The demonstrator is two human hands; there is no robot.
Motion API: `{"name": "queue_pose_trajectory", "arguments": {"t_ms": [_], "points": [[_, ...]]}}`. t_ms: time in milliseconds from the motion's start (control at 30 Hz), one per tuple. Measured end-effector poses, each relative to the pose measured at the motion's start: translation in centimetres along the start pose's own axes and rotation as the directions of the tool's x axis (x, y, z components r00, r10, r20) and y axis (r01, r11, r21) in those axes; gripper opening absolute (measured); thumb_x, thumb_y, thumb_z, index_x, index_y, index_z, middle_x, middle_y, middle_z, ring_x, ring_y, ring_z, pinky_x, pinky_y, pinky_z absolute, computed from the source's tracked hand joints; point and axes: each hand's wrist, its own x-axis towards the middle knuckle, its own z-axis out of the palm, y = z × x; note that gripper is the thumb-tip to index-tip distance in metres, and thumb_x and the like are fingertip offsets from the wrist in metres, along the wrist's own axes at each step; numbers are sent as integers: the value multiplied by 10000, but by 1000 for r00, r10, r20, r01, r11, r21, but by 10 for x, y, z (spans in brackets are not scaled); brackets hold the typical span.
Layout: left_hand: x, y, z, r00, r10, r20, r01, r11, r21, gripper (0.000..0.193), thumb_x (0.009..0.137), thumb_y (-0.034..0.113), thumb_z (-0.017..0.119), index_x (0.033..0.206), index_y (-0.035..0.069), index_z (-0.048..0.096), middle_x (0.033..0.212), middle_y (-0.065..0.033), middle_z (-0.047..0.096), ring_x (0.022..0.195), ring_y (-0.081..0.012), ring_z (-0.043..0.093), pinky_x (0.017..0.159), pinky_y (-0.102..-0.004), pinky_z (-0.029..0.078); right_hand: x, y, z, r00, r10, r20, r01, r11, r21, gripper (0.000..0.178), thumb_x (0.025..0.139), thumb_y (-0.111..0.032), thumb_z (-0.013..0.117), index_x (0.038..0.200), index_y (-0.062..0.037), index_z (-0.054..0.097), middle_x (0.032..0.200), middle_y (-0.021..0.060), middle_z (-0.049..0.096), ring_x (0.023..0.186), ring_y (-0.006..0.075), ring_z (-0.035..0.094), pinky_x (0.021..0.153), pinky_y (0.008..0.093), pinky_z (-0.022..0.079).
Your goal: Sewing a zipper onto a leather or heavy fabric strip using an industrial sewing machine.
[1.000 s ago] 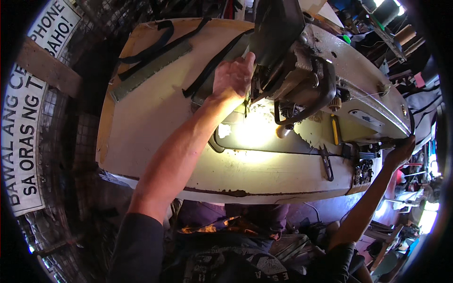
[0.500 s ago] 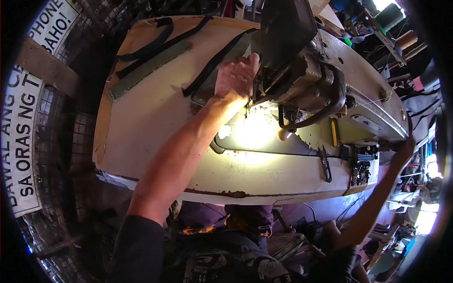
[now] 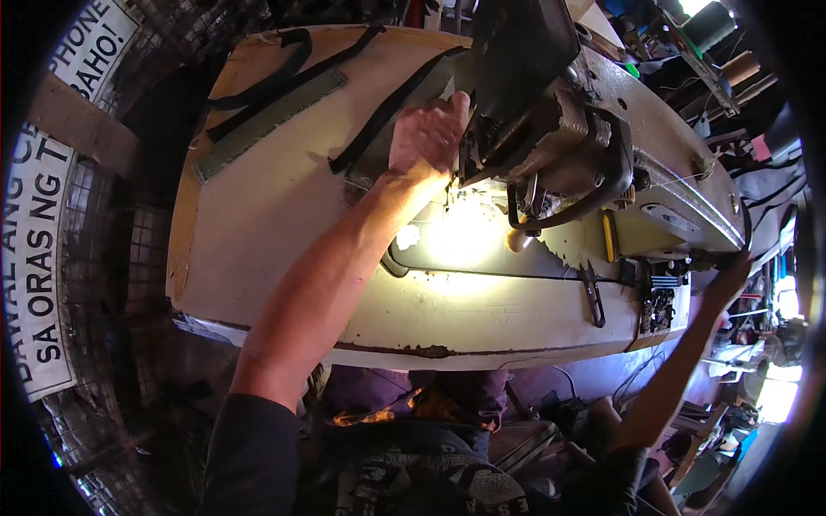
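Observation:
An industrial sewing machine [image 3: 551, 129] stands on a pale worktable, its lamp glare whitening the area below the needle. My left hand [image 3: 428, 138] is closed just left of and behind the needle area, over a dark flat piece [image 3: 370, 168]. What its curled fingers hold is hidden. Beside that hand a black strap [image 3: 387, 112] runs up and away to the far side. Out to the right, my right hand [image 3: 733, 271] reaches the machine's right end, at the dark rim of what looks like the handwheel. Its fingers are too dark and small to make out.
On the table's left lie a grey-green flat strip [image 3: 267, 125] and more black straps [image 3: 275, 77]. Thread snips [image 3: 592, 294] and a yellow-and-black tool [image 3: 610, 235] are right of the lamp glare, with a bobbin winder-like mechanism [image 3: 658, 310] nearby. Wire mesh with signs [image 3: 43, 258] stands at left.
Almost nothing differs. The whole view has shifted slightly; both hands stay at the same places on the machine, and the straps lie as before.

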Motion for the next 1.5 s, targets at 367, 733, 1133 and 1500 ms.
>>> {"name": "queue_pose_trajectory", "arguments": {"t_ms": [367, 733, 1133, 1500], "points": [[9, 10, -18, 987, -115, 115, 119, 992, -33, 480, 858, 134, 703, 1269, 92, 459, 1025, -97, 717, 965, -224, 740, 868, -351, 556, 127, 61, -27, 912, 101, 398, -213, 945, 247, 507, 1096, -417, 504, 1435, -52, 598, 1303, 98, 681, 1118, 215, 667, 963, 332, 520], [-4, 5, 7, 990, -126, 59, 137, 955, -264, 680, 894, 198, 645, 1519, 70, 410, 1113, -101, 674, 1036, -199, 698, 915, -361, 530, -67, -31, 17, 1000, -26, -5, 23, 957, -289, 644, 1004, -40, 569, 1613, -121, 375, 1281, 181, 647, 1129, 299, 657, 944, 442, 549], [-8, -14, 82, 921, -380, -89, 1, 230, -973, 690, 907, 207, 633, 1542, 63, 404, 1135, -92, 651, 1057, -206, 676, 945, -365, 517, 127, 35, -8, 871, -120, 477, 193, 975, -107, 496, 961, -162, 664, 1434, -32, 594, 1372, 225, 631, 1180, 341, 648, 1032, 411, 511], [-14, -14, 91, 917, -388, -87, -52, 98, -994, 676, 916, 216, 625, 1538, 61, 413, 1153, -88, 627, 1086, -215, 653, 975, -370, 503, 128, 32, -13, 757, -175, 629, 280, 957, -71, 528, 888, -13, 680, 1409, 12, 600, 1420, 218, 624, 1265, 360, 642, 1108, 392, 498]]}}
